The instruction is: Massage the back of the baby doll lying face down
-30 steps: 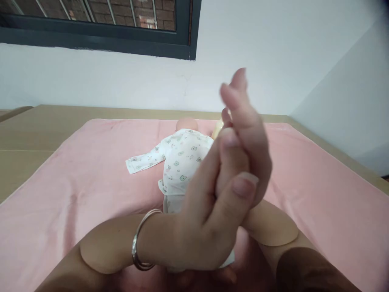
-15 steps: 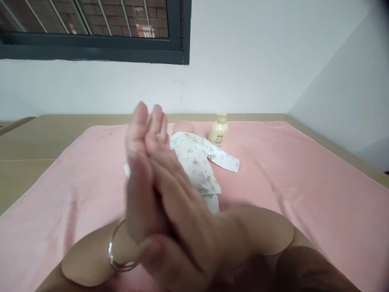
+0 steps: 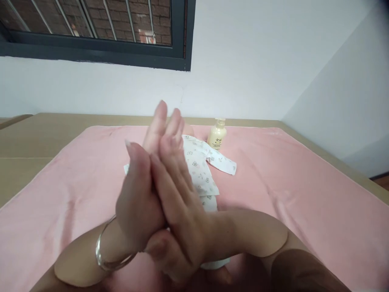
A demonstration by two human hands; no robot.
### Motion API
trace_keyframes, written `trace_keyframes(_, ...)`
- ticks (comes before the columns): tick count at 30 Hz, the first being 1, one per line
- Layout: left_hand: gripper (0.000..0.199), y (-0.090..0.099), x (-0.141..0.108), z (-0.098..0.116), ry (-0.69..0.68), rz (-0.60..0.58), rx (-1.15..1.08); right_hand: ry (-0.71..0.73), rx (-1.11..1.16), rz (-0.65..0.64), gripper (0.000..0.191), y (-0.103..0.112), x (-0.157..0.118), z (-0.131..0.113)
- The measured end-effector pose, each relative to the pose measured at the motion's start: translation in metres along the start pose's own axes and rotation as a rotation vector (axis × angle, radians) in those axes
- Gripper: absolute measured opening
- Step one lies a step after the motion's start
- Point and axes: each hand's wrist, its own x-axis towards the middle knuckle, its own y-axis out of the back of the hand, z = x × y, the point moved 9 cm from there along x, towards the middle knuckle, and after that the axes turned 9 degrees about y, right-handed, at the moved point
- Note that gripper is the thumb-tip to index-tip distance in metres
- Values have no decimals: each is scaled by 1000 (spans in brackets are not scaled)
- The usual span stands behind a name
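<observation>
My left hand point(image 3: 136, 202), with a silver bangle point(image 3: 100, 251) at the wrist, is pressed palm to palm against my right hand point(image 3: 185, 207). The fingers of both are stretched out and point up and away from me. Nothing shows between the palms. Behind and below them a baby doll lies on its back in a white printed outfit point(image 3: 199, 170). One sleeve reaches out to the right, and a foot point(image 3: 224, 275) shows beneath my right wrist. My hands cover most of the doll's head and its left side.
A pale yellow bottle point(image 3: 216, 138) stands beyond the doll's sleeve. Pink cloth point(image 3: 252, 182) with a few creases lies under everything, over a tan surface point(image 3: 54, 132). A white wall point(image 3: 243, 65) and a dark-framed barred window point(image 3: 121, 52) rise behind.
My joined hands have shifted slightly to the right in view, and my left thumb now stands out to the side. The doll and bottle rest where they were.
</observation>
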Motion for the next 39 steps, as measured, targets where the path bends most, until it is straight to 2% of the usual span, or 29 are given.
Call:
trace_keyframes(2,53,5,14,2,-12,-30,-50,81,58,77,89,-3,-1,-7)
trace_keyframes(5,44,26,46,2,-146,58,-82,57,241,49,81,-10,1,6)
trace_keyframes(8,38,58,81,-8,-299,208,51,-150,456,27,68,-16,-1,49)
trace_keyframes(11,40,85,104,-24,-513,332,255,-393,549,129,54,-19,-11,111)
trace_keyframes(12,42,92,111,-36,-524,364,332,-443,522,152,48,-22,-14,130)
trace_keyframes(13,42,97,120,-52,-482,357,409,-470,441,168,42,-23,-18,147)
trace_keyframes(15,39,101,135,-84,-402,325,565,-474,225,99,38,-32,-21,172)
trace_keyframes(19,36,103,158,-140,-165,204,811,-341,-58,-239,48,-67,-19,194)
trace_keyframes(22,42,97,165,-160,-72,80,946,-364,-113,-372,54,-73,-21,215)
trace_keyframes(25,47,95,164,-165,-43,31,1033,-548,-156,-377,60,-62,-31,240)
trace_keyframes(27,49,95,163,-165,-39,38,1057,-665,-229,-380,66,-57,-39,243)
trace_keyframes(30,50,97,161,-165,-46,58,1052,-726,-402,-414,69,-59,-46,221)
trace_keyframes(32,49,97,160,-164,-55,67,1050,-608,-466,-441,63,-68,-39,197)
trace_keyframes(34,48,96,159,-163,-74,68,1058,-492,-443,-471,59,-75,-32,185)
trace_keyframes(36,48,95,158,-162,-88,70,1068,-456,-355,-501,57,-76,-29,192)
trace_keyframes(39,48,93,158,-161,-87,71,1085,-554,-246,-487,61,-65,-31,227)
